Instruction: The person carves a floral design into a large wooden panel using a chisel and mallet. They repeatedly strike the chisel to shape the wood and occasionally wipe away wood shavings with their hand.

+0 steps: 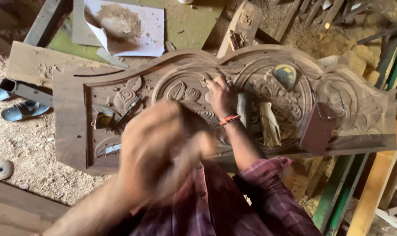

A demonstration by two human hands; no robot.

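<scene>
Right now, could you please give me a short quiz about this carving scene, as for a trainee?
1. True or false: the right hand rests on the carved wooden panel.
2. The band on the right wrist is: A blue, B orange, C green.
3. Fill in: the left hand looks ____ in the picture.
Key: 1 true; 2 B; 3 blurred.

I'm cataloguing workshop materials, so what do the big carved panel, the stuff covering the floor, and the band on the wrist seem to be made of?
The carved panel looks like bare, unfinished brown wood: matte, with grain and relief leaves and scrolls. The floor covering seems to be sawdust and fine wood shavings, pale and granular. The wristband on the hand resting on the carving looks like orange thread or cord, though it is too small to be sure.
</scene>
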